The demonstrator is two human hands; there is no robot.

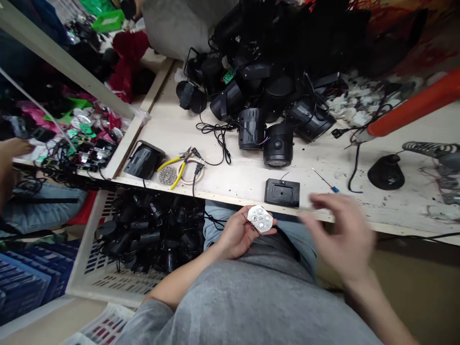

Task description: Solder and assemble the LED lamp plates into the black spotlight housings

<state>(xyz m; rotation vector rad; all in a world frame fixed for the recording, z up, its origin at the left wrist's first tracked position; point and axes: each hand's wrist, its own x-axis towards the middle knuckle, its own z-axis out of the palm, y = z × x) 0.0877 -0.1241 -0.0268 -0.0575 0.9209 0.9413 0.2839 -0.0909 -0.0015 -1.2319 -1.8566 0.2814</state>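
My left hand (pixel 237 229) is closed around the edge of a white LED board (pixel 260 219), held over my lap just below the bench edge. Several clear lenses show on its face, and thin red wires (pixel 247 235) hang from it. To the right, my right hand (pixel 341 230) is in the air, blurred, with thumb and fingers apart and nothing between them. Near it on the bench are a small screwdriver (pixel 328 183) with a blue handle and a black rectangular block (pixel 282 192) close to the front edge.
Black lamp housings (pixel 278 146) are heaped at the back of the bench (pixel 230 182). Yellow-handled pliers (pixel 179 167) and a ball of metal wool (pixel 167 175) lie left. A white crate (pixel 86 268) of black parts stands below. An orange bar (pixel 413 105) juts in; another person's arm (pixel 9 158) shows far left.
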